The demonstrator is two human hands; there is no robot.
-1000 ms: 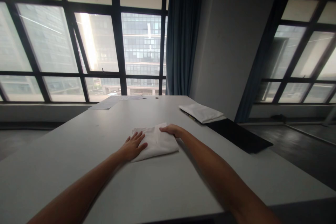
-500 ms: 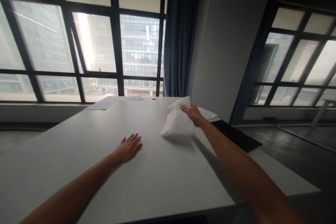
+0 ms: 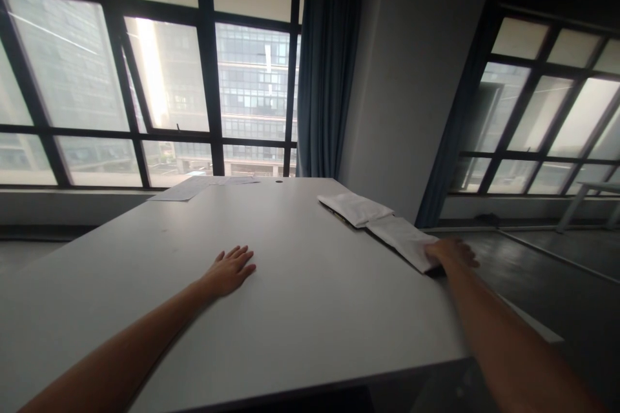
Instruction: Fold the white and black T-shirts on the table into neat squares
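My left hand [image 3: 232, 272] lies flat on the white table [image 3: 290, 322], fingers spread, with nothing in it. At the right side, my right hand [image 3: 453, 251] rests at the near end of a white folded sheet [image 3: 402, 239]; its fingers reach out past the sheet's outer edge and look apart, slightly blurred. Whether the sheet is cloth or thin paper is hard to tell. A second white folded piece [image 3: 356, 208] lies just beyond it, the two ends meeting. Dark material shows under their edges, most of it covered.
Loose papers [image 3: 179, 190] lie at the table's far left. A small round hole [image 3: 279, 181] sits near the far edge. Behind stand windows, a blue curtain [image 3: 322, 77] and a grey pillar [image 3: 402, 77]. Another table [image 3: 581, 197] is at the far right.
My right hand has moved right and nearer, laying the white sheet it held in the air down over the black mat. My left hand stays flat on the table.
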